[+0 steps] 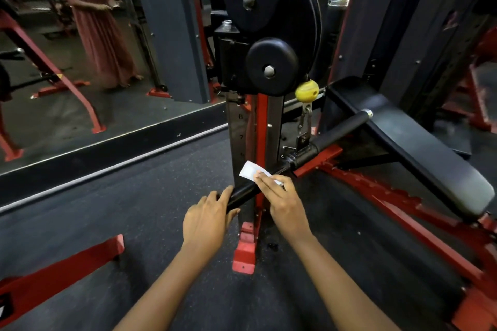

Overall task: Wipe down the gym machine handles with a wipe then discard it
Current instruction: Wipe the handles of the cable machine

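Both forearms reach forward; the left hand [207,219] curls round the handle [242,194], the right hand [285,205] lies flat, fingers [269,185] straight.

You stand on a dark, speckled rubber floor [150,223]. To your left, a wide mirror [113,105] lines the wall above a black skirting strip [107,158] and reflects red steel frames [53,67]. To your right, a black padded bench [419,148] slopes over a red toothed frame [390,204]. The light is dim.

read: 8, 7 | on: grey numbered strip [240,126] | where: gym machine [271,21] upright | below: digit unclear
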The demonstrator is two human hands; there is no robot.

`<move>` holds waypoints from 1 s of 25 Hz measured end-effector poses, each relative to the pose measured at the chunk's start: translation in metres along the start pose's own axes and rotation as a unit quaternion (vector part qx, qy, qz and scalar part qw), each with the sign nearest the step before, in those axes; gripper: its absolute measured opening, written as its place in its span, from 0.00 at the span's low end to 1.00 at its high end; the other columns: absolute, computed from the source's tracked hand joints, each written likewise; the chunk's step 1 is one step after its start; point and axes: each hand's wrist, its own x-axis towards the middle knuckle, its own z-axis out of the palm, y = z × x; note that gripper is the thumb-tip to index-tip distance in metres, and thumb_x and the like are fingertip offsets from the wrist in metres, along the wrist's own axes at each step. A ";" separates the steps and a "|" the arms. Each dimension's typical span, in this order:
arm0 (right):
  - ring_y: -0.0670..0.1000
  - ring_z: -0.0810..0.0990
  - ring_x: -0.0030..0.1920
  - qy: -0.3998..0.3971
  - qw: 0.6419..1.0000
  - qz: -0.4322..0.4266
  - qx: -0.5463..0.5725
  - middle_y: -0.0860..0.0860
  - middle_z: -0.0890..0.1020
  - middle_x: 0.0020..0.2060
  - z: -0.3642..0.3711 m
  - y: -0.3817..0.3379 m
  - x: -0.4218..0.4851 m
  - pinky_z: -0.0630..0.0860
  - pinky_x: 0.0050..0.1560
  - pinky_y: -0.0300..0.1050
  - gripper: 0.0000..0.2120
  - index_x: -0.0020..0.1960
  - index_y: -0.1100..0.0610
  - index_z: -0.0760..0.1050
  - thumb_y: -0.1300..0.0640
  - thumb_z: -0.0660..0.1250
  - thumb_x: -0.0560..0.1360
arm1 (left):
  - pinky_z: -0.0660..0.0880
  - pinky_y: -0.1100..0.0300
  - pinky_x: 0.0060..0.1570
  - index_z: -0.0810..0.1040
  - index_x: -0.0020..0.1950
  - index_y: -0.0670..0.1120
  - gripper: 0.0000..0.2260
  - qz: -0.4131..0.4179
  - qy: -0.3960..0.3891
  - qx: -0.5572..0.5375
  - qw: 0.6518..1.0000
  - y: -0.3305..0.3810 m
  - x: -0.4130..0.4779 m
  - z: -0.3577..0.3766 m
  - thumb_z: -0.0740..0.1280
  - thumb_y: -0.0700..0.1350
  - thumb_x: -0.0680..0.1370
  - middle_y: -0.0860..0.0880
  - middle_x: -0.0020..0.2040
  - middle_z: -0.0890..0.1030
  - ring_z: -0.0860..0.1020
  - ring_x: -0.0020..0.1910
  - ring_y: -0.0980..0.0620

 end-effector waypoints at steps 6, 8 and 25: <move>0.44 0.70 0.55 0.048 0.986 0.158 0.029 0.55 0.80 0.55 -0.025 0.045 0.000 0.65 0.63 0.29 0.24 0.61 0.62 0.76 0.77 0.64 0.67 | 0.75 0.58 0.47 0.58 0.73 0.52 0.25 -0.005 -0.009 -0.025 1.000 -0.004 0.001 -0.002 0.55 0.59 0.79 0.50 0.60 0.74 0.76 0.57 0.51; 0.41 0.72 0.54 0.118 0.943 0.288 0.115 0.53 0.81 0.54 -0.038 0.047 -0.003 0.65 0.59 0.23 0.23 0.58 0.60 0.78 0.77 0.61 0.69 | 0.74 0.56 0.51 0.57 0.73 0.52 0.27 0.005 -0.004 -0.034 0.999 0.010 0.014 -0.006 0.56 0.61 0.78 0.49 0.62 0.73 0.74 0.60 0.50; 0.43 0.75 0.53 -0.017 0.950 0.171 0.262 0.51 0.81 0.53 -0.058 0.173 0.062 0.63 0.58 0.22 0.19 0.57 0.59 0.78 0.72 0.63 0.70 | 0.74 0.56 0.40 0.71 0.60 0.48 0.28 -0.159 -0.020 -0.001 0.987 0.150 0.124 0.022 0.55 0.68 0.73 0.50 0.52 0.78 0.80 0.48 0.48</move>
